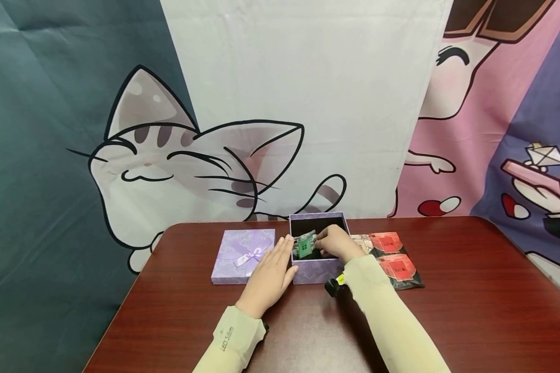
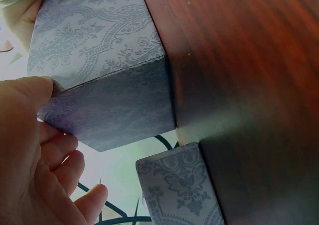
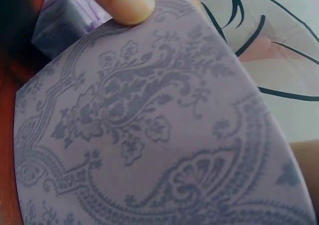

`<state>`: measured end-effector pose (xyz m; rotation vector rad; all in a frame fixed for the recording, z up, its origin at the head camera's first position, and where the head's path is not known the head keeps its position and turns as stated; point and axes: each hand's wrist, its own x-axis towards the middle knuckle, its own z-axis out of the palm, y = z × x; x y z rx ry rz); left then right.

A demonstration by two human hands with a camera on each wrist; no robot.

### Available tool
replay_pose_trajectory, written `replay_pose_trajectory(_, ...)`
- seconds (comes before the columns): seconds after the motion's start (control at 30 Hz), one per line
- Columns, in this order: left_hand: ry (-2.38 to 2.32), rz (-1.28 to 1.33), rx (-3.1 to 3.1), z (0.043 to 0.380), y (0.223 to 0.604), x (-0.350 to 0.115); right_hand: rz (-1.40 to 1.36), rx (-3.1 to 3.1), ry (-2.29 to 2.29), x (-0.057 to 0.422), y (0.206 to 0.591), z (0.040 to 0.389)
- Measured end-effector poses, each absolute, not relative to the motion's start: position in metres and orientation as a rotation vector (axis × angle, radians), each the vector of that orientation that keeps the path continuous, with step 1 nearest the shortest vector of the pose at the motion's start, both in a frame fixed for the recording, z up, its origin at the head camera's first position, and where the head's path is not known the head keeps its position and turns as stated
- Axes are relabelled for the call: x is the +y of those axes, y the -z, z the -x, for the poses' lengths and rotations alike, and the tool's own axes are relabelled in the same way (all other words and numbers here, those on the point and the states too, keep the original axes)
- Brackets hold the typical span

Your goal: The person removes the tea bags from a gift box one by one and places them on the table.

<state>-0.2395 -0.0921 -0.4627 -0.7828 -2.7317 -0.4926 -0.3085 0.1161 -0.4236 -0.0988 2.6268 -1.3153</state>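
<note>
A lidless lavender patterned box with a dark inside stands near the table's far edge. My left hand rests along its left side, fingers straight; in the left wrist view the thumb touches a box corner. Over the box opening, my right hand pinches the right edge of a green sachet, which lies tilted at the left part of the opening. The right fingertips are partly hidden. The right wrist view is mostly filled by the box's patterned wall.
Left of the box lies its lavender lid with a ribbon bow. Red-and-black sachets and a beige one lie to the right, partly behind the right arm. A cartoon cloth backdrop hangs behind the brown table.
</note>
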Motion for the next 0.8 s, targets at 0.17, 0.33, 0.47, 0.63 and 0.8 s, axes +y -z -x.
replay_pose_trajectory(0.17,0.495,0.780,-2.740,0.2393,0.4618,-0.0919,0.119,2.715,1.217,0.1149,0.4241,0.3076)
replay_pose_trajectory(0.33,0.490,0.776,-2.737,0.2396,0.4622,-0.0919,0.147,2.819,1.130,0.1142,0.4248,0.3071)
replay_pose_trajectory(0.47,0.490,0.776,-2.735,0.2398,0.4623,-0.0916,0.126,2.830,1.141,0.1145,0.4243,0.3065)
replay_pose_trajectory(0.63,0.497,0.777,-2.736,0.2395,0.4620,-0.0915,0.112,2.817,1.209,0.1162,0.4229,0.3057)
replay_pose_trajectory(0.8,0.506,0.777,-2.738,0.2394,0.4616,-0.0917,0.129,2.826,1.300,0.1166,0.4209,0.3046)
